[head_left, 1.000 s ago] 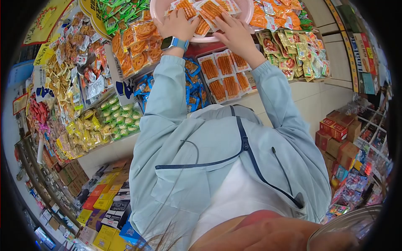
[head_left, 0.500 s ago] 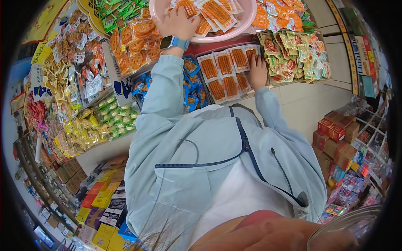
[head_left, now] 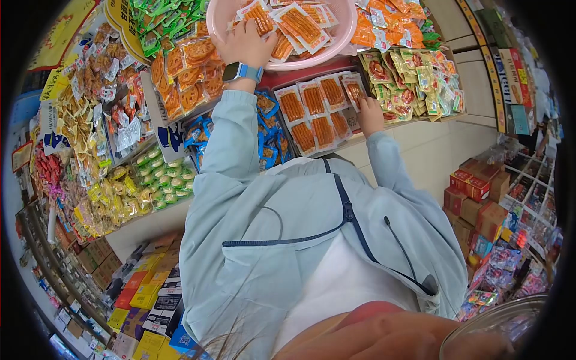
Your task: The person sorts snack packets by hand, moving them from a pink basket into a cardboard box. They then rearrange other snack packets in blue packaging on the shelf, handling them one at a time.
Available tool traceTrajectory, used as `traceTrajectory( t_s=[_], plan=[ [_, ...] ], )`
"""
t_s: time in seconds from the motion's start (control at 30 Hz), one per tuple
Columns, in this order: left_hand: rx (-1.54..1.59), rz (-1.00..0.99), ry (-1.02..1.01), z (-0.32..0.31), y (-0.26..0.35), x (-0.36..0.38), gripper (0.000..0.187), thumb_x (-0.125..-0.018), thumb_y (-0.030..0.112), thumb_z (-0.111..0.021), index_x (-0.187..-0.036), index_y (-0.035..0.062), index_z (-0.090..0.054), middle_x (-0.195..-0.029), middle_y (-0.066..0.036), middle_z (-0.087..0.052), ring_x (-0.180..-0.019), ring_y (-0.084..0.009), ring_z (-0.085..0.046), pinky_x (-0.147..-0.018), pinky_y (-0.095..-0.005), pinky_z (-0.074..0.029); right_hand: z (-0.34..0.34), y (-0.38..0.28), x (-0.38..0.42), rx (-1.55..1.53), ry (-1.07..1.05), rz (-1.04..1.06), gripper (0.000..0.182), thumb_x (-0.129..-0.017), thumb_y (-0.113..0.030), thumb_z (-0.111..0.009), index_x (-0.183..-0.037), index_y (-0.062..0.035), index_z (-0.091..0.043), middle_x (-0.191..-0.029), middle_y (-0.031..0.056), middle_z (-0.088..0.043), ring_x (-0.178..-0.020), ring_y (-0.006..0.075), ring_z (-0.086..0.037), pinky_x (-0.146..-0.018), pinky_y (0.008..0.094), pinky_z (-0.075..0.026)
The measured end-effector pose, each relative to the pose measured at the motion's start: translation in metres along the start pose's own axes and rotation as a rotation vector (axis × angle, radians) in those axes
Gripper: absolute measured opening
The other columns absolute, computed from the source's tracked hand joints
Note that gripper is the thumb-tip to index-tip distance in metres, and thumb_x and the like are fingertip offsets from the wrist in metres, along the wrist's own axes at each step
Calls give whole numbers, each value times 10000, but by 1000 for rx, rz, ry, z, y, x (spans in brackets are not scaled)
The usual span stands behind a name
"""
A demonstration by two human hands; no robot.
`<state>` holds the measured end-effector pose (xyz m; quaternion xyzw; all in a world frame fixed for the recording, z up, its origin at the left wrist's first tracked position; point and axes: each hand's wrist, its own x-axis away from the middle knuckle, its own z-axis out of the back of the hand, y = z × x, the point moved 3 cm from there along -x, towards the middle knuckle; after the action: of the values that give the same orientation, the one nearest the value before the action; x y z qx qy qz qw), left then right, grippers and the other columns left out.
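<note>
My left hand (head_left: 249, 48), with a blue-strapped watch on its wrist, lies over the left rim of a pink basin (head_left: 212, 18). Its fingertips touch a clear packet of orange-brown sticks (head_left: 258, 17), thumb spread apart. Similar packets (head_left: 302, 25) are heaped in the basin. Below it, a tray (head_left: 292, 141) carries rows of the same packets (head_left: 312, 98). At the tray's right side, my right hand (head_left: 371, 117) grips the lower edge of a tilted snack packet (head_left: 354, 90); its fingertips are partly hidden.
Blue packets (head_left: 270, 135) lie left of the tray, orange round snacks (head_left: 189, 66) further up. Green-and-beige packets (head_left: 396, 81) sit to the right. Cartons (head_left: 474, 185) are stacked at the right, and colourful boxes (head_left: 147, 294) stand at the lower left.
My right hand's fingers have come off the tray's upper right packets and now pinch one at its lower edge, which has tilted. My left hand stays at the basin. The view has shifted slightly.
</note>
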<state>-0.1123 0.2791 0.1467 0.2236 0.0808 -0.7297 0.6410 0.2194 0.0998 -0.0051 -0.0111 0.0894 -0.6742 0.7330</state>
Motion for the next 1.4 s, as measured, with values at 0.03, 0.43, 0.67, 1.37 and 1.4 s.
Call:
traceTrajectory(
  t_s=[0.03, 0.43, 0.67, 1.37, 1.4],
  plan=[
    [-3, -1, -2, 1, 0, 0, 551, -816, 552, -550, -1131, 107, -633, -1204, -108, -630, -1077, -311, -611, -1041, -686, -149, -4, -3, 1, 0, 6, -2, 361, -743, -45, -621, -1103, -43, -591, -1099, 101, -605, -990, 312, -560, -857, 407, -479],
    [-42, 4, -37, -1, -1, 2, 573, -843, 564, -515, -1199, 122, -592, -1251, -93, -607, -1144, -278, -580, -1044, -693, -141, 151, -38, -57, -629, 710, -131, 261, -921, -53, -553, -1171, -19, -621, -1085, 130, -659, -962, 263, -619, -840, 335, -473],
    [3, 20, -10, -2, -1, 2, 564, -827, 550, -531, -1176, 115, -614, -1234, -100, -617, -1091, -320, -607, -1049, -675, -152, 139, -116, -151, -142, 374, 348, 383, -887, -244, -605, -1263, -174, -587, -1264, 80, -594, -1172, 245, -533, -989, 459, -326],
    [-23, 2, 28, -14, -6, 3, 582, -814, 565, -533, -1187, 127, -617, -1228, -101, -619, -1089, -314, -606, -1053, -681, -143, -36, -11, 5, 24, 34, -64, 731, -758, -185, -684, -1408, -72, -370, -1409, 205, -413, -1283, 377, -413, -1019, 469, -379],
    [-18, 8, 10, -11, -4, 2, 579, -813, 563, -536, -1184, 126, -617, -1227, -101, -620, -1085, -314, -608, -1052, -681, -144, -39, -6, 3, 53, 27, -47, 716, -759, -176, -671, -1404, -73, -378, -1400, 197, -426, -1272, 371, -426, -1013, 466, -384]
  ],
)
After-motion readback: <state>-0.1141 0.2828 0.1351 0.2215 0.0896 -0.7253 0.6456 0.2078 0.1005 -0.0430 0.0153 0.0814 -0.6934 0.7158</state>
